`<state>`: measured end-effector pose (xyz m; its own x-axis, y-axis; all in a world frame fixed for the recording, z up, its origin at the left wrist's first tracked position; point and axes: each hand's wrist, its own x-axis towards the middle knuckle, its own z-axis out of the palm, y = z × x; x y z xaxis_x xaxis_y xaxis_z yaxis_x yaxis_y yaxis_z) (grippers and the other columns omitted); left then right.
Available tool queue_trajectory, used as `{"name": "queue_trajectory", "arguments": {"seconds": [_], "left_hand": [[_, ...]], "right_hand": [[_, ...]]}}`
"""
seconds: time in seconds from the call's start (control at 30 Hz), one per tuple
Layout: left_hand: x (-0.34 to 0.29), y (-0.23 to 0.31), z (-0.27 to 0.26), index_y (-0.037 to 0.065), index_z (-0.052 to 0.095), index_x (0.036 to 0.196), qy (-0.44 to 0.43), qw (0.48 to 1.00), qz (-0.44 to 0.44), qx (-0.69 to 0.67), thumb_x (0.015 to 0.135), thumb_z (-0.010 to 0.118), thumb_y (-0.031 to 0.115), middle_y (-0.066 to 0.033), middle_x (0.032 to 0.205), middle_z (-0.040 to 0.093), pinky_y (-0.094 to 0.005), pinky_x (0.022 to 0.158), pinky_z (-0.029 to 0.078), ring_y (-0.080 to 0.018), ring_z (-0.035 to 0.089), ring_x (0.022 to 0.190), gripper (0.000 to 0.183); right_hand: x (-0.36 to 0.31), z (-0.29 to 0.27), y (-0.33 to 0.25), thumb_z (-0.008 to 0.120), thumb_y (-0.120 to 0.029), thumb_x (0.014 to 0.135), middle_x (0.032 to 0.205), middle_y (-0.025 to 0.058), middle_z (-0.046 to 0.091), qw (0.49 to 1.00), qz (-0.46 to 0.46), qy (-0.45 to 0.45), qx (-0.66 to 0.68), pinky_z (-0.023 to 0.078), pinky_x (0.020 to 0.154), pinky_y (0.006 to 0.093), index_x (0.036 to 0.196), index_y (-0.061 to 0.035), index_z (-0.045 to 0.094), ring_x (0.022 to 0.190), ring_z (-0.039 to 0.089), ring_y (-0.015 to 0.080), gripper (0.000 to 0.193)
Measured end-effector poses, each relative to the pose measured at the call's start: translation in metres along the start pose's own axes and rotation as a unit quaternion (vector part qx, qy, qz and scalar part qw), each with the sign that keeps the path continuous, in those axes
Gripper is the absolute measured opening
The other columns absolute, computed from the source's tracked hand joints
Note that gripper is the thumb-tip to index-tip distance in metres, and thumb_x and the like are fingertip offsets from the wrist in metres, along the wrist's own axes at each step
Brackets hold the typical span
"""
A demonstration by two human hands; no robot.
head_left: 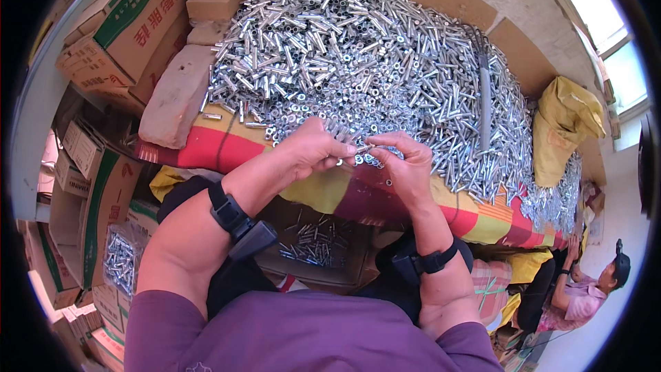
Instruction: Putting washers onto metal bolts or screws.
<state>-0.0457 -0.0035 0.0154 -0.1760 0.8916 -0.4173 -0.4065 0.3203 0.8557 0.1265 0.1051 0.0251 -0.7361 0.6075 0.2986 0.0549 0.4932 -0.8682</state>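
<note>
My left hand (313,150) and my right hand (406,162) meet over the front edge of a big heap of shiny metal parts. Both are closed in a pinch, fingertips almost touching. A small silvery metal piece (362,149) shows between them, too small and covered to name. Just past my fingers lie loose nuts and washers (375,126). Farther back the heap turns to metal sleeves and bolts (310,41). Several washers (372,160) show below my fingertips, and whether they are held or lie on the cloth I cannot tell.
A checked red and yellow cloth (234,145) covers the table edge. Cardboard boxes (131,41) and a pale block (177,96) stand left. Below, a tray (351,272) holds bolts. At right are a grey tube (485,103), a yellow sack (561,127) and another person (578,296).
</note>
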Motion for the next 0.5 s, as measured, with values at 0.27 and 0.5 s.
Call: {"name": "queue_trajectory", "arguments": {"seconds": [0.27, 0.5], "left_hand": [[-0.008, 0.009, 0.000, 0.002, 0.064, 0.081, 0.000, 0.995, 0.085, 0.047, 0.074, 0.074, 0.008, -0.0049, 0.066, 0.064, -0.0206, 0.040, 0.030, -0.0055, 0.046, 0.044, 0.014], [-0.001, 0.000, -0.007, 0.001, 0.064, 0.077, 0.084, 0.942, 0.248, 0.209, 0.073, 0.075, 0.007, -0.0019, 0.066, 0.062, -0.0226, 0.050, 0.042, -0.0049, 0.053, 0.056, 0.013]], "right_hand": [[0.006, 0.007, 0.006, 0.070, -0.002, 0.078, 0.078, 0.0035, 0.066, 0.993, 0.080, -0.005, 0.089, 0.044, 0.064, 0.0218, 0.087, -0.0004, 0.069, 0.070, 0.058, 0.0088, 0.009], [0.010, 0.023, -0.005, 0.067, 0.002, 0.080, 0.073, 0.0020, 0.062, 0.980, 0.087, 0.037, 0.176, 0.046, 0.053, 0.0191, 0.089, 0.0014, 0.069, 0.061, 0.059, 0.0067, 0.009]]}}
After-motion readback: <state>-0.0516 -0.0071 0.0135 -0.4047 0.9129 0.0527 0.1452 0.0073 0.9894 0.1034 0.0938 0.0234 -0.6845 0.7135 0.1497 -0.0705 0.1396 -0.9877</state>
